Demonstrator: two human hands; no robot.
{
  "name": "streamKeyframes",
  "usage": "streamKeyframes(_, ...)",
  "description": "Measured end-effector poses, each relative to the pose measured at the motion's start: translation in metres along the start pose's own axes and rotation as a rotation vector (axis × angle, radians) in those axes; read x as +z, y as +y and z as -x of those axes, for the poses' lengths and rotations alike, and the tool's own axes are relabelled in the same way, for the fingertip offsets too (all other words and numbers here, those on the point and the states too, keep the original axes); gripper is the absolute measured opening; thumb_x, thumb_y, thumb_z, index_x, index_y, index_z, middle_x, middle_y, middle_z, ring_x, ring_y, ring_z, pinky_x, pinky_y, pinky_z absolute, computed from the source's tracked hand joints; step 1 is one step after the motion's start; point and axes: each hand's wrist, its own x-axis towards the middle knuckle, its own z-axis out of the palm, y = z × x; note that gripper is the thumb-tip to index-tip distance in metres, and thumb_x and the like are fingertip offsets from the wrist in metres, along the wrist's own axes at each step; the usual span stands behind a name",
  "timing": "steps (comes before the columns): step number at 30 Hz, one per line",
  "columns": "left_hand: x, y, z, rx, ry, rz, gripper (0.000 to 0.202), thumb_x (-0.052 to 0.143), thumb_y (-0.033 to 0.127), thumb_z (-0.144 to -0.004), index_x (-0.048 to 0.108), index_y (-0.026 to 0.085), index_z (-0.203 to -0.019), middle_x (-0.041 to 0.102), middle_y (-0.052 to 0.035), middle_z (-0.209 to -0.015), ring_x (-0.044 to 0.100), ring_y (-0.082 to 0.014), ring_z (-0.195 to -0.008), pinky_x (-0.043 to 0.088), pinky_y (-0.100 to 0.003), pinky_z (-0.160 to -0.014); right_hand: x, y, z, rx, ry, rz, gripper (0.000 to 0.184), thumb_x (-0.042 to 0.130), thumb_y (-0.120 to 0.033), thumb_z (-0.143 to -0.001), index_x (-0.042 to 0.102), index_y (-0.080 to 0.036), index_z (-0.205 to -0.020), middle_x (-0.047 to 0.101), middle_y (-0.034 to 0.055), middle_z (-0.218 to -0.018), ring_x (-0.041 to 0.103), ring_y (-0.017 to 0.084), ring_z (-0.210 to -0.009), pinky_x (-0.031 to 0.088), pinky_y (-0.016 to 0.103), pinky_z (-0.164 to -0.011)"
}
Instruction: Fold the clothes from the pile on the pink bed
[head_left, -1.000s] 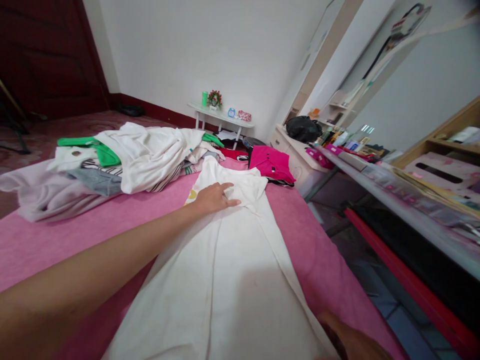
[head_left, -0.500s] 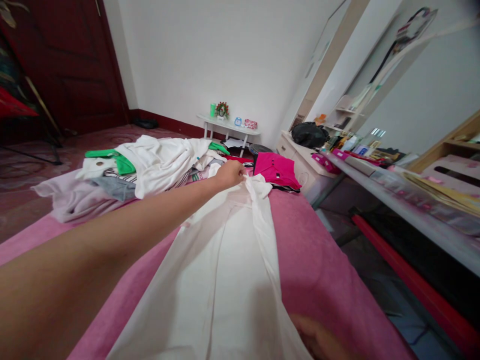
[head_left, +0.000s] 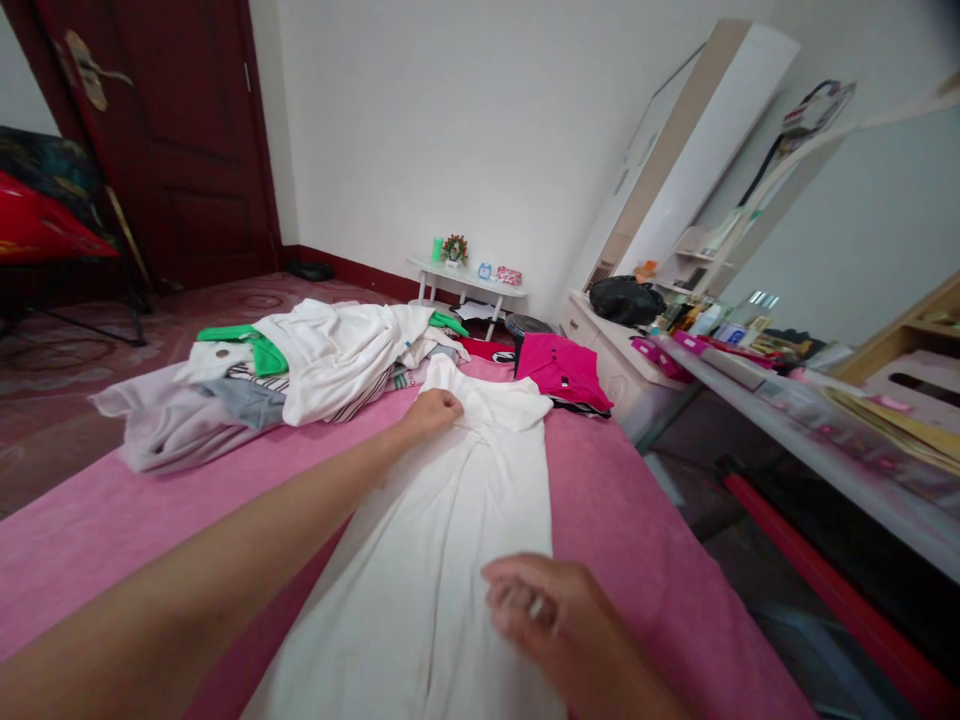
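Observation:
A long white dress (head_left: 457, 500) lies stretched lengthwise over the pink bed cover (head_left: 622, 540), its neck end away from me and its near end out of frame. My left hand (head_left: 437, 412) pinches the cloth at the dress's left edge, just below the neck part. Over the lower half of the dress, my right hand (head_left: 544, 605) is closed, fingers curled, with no cloth visible in it. Whether it touches the dress is hard to tell.
A heap of white, green and striped clothes (head_left: 337, 355) is on the bed's far left. Folded bright pink clothing (head_left: 564, 370) sits at the far right. A cluttered desk (head_left: 825, 420) runs along the right side. Beyond the bed stands a low white table (head_left: 465, 277).
My left hand has moved from the neck end toward me and left, and the neck end now lies down flat. My right hand has come up into view over the dress.

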Motion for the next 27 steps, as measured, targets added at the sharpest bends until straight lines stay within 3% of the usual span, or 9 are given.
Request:
streamKeyframes(3, 0.012, -0.002, 0.011, -0.071, 0.058, 0.048, 0.039, 0.042, 0.046, -0.084, 0.072, 0.02, -0.086, 0.071, -0.0025, -0.078, 0.063, -0.0171, -0.073, 0.04, -0.023, -0.058, -0.037, 0.024, -0.071, -0.082, 0.342, 0.063, 0.025, 0.054, -0.029, -0.075, 0.066, -0.015, -0.092, 0.068, 0.0057, -0.083, 0.062, 0.016, -0.074, 0.046, 0.024, -0.062)
streamKeyframes(5, 0.017, 0.0, 0.017, -0.106, 0.097, 0.058, 0.042, 0.042, 0.052, -0.084, 0.071, 0.022, -0.083, 0.071, -0.0024, -0.079, 0.063, -0.0185, -0.074, 0.038, -0.024, -0.058, -0.062, 0.038, -0.117, -0.126, 0.474, 0.132, 0.025, 0.053, -0.029, -0.074, 0.065, -0.014, -0.091, 0.067, 0.006, -0.081, 0.061, 0.017, -0.072, 0.047, 0.026, -0.061)
streamKeyframes(9, 0.021, 0.001, 0.023, -0.122, 0.123, 0.072, 0.023, 0.056, 0.043, -0.077, 0.071, 0.025, -0.078, 0.072, 0.0003, -0.081, 0.063, -0.0176, -0.074, 0.038, -0.024, -0.059, -0.102, 0.058, -0.193, -0.12, 0.608, 0.465, 0.029, 0.044, -0.023, -0.079, 0.065, -0.015, -0.098, 0.067, 0.0074, -0.092, 0.061, 0.017, -0.078, 0.047, 0.028, -0.071)
streamKeyframes(12, 0.021, 0.0, 0.023, -0.055, 0.121, 0.062, 0.018, 0.06, 0.029, -0.073, 0.072, 0.028, -0.087, 0.071, 0.0012, -0.085, 0.063, -0.0173, -0.076, 0.043, -0.025, -0.065, -0.119, 0.067, -0.23, -0.057, 0.602, 0.592, 0.034, 0.047, -0.021, -0.079, 0.063, -0.015, -0.108, 0.068, 0.0073, -0.087, 0.061, 0.019, -0.08, 0.044, 0.029, -0.075)
streamKeyframes(17, 0.026, -0.003, 0.021, 0.189, 0.051, 0.027, 0.057, 0.051, 0.011, -0.073, 0.057, 0.038, -0.122, 0.064, 0.001, -0.115, 0.061, -0.0195, -0.103, 0.046, -0.029, -0.088, -0.128, 0.077, -0.266, 0.013, 0.501, 0.65, 0.04, 0.065, -0.022, -0.068, 0.065, -0.018, -0.108, 0.069, 0.0059, -0.088, 0.061, 0.018, -0.08, 0.043, 0.028, -0.074)
streamKeyframes(21, 0.031, -0.004, 0.019, 0.186, -0.013, -0.022, 0.072, 0.051, 0.008, -0.072, 0.039, 0.035, -0.138, 0.046, -0.0028, -0.14, 0.047, -0.0232, -0.125, 0.038, -0.033, -0.102, -0.125, 0.081, -0.282, 0.055, 0.476, 0.677, 0.034, 0.074, -0.022, -0.056, 0.069, -0.016, -0.09, 0.069, 0.0056, -0.086, 0.061, 0.018, -0.078, 0.042, 0.025, -0.069)
streamKeyframes(24, 0.032, -0.003, 0.019, 0.181, -0.008, -0.043, 0.079, 0.049, 0.009, -0.072, 0.026, 0.028, -0.145, 0.039, -0.0075, -0.144, 0.043, -0.0235, -0.128, 0.037, -0.032, -0.103, -0.123, 0.076, -0.285, 0.094, 0.519, 0.681, 0.009, 0.067, -0.021, -0.06, 0.068, -0.015, -0.068, 0.067, 0.0053, -0.068, 0.06, 0.018, -0.068, 0.04, 0.025, -0.062)
streamKeyframes(27, 0.03, 0.0, 0.022, 0.168, 0.041, -0.084, 0.08, 0.048, 0.009, -0.072, 0.021, 0.025, -0.146, 0.037, -0.0093, -0.145, 0.048, -0.0237, -0.123, 0.04, -0.031, -0.1, -0.122, 0.067, -0.288, 0.09, 0.64, 0.66, 0.018, 0.053, -0.025, -0.072, 0.068, -0.015, -0.077, 0.068, 0.0091, -0.073, 0.061, 0.02, -0.071, 0.04, 0.026, -0.061)
